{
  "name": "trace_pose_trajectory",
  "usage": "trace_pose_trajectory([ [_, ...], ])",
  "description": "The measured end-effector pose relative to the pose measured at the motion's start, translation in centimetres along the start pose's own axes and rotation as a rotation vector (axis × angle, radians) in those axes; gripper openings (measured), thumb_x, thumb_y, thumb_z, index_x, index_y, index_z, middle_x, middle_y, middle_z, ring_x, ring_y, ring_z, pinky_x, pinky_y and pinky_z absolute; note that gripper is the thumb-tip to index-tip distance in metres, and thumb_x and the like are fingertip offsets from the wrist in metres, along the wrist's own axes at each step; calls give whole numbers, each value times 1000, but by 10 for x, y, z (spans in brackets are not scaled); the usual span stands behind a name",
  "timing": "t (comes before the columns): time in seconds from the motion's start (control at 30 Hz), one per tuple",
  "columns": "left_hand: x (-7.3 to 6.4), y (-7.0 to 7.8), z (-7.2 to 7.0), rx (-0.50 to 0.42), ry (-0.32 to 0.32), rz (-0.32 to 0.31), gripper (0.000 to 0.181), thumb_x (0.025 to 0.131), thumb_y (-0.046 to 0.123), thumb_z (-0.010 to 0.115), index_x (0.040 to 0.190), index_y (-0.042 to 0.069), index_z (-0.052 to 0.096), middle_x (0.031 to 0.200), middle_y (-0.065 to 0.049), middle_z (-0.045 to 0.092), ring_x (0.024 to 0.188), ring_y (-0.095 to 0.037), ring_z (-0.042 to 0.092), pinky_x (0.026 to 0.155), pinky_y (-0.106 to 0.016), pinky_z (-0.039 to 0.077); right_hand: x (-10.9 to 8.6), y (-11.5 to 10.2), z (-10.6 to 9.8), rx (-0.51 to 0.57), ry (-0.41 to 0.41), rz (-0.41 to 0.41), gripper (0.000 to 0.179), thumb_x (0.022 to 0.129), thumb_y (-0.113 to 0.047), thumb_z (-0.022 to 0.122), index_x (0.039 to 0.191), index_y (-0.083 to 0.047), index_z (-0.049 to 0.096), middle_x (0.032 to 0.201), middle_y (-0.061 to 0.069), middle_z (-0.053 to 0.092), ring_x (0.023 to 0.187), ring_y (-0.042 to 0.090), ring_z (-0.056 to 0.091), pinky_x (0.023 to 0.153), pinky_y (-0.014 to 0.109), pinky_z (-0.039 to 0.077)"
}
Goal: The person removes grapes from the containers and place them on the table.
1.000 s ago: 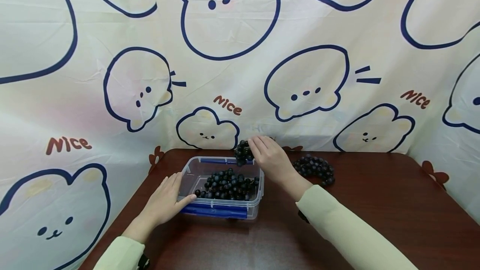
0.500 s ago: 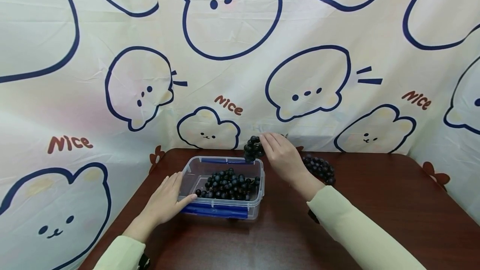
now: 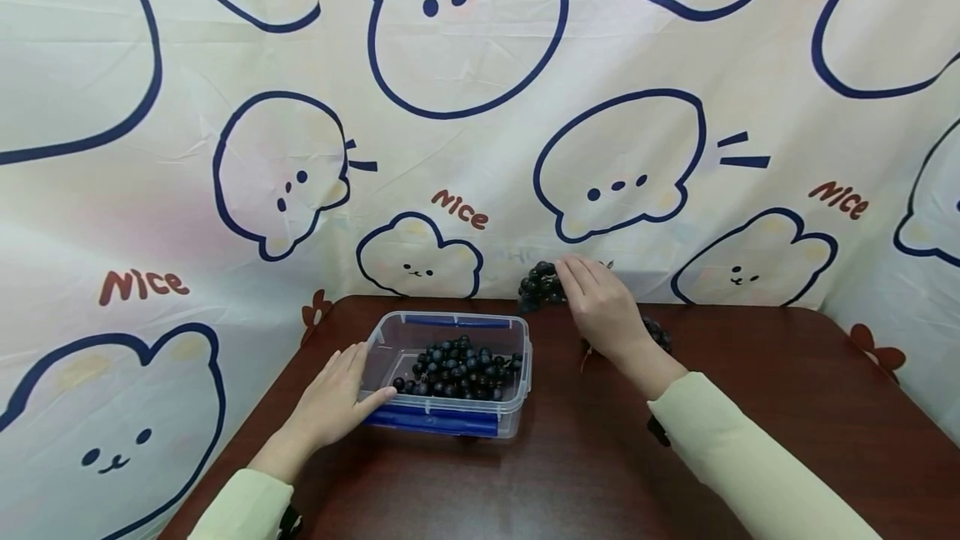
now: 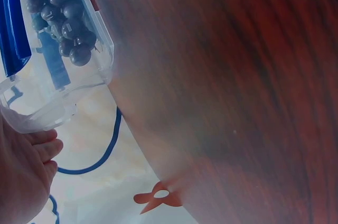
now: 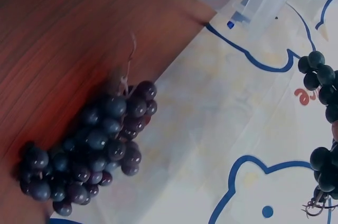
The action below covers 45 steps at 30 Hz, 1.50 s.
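1. While the left hand rests flat against the near left corner of the clear box, with its fingers straight and gripping nothing, the right hand holds a small bunch of grapes up in the air.
2. The small bunch hangs just left of the right fingertips, at the far side of the brown table, a little to the right of the box. The fingers pinch it at the top, but the exact grip is hard to see.
3. The box sits on the table to the left, and many loose grapes lie inside it.
4. A bigger bunch lies on the table by the far edge, mostly hidden behind the right wrist in the head view.
5. I think the step in hand is getting grapes into the box. The next move would need the right hand to bring the small bunch over the open box, or pull grapes off it, while the left hand keeps the box from sliding.
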<state>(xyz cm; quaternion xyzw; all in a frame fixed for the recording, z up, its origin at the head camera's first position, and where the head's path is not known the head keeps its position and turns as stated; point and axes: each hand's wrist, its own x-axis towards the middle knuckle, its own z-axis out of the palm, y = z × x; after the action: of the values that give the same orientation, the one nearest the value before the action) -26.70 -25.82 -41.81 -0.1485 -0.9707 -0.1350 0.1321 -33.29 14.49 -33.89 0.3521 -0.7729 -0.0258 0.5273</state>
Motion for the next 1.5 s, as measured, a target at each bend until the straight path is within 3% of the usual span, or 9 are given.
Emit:
trace_pose_trajectory([
  [0.53,-2,0,1,-14,-5,-1,90,90,55,59,145,-11,31,146,-30,36,137,-45,31,113,-57,17,-26,33,-16,-5,54,54,38,84,10,62,122,12,59,116,26,63,104,38,62,89,44,52],
  [0.83,-1,0,1,-11,-8,-1,90,91,56,58,145,-11,31,146,-31,36,137,-44,31,112,-57,18,-44,54,-31,-13,40,135,57,66,12,79,120,12,60,116,26,63,103,39,62,87,47,52],
  [1.5,0,0,0,-5,-3,1,90,90,56,58,145,-11,32,146,-31,36,136,-45,32,112,-57,18,-87,89,-57,-69,51,271,55,67,15,75,120,11,61,116,27,63,101,43,61,84,53,52],
])
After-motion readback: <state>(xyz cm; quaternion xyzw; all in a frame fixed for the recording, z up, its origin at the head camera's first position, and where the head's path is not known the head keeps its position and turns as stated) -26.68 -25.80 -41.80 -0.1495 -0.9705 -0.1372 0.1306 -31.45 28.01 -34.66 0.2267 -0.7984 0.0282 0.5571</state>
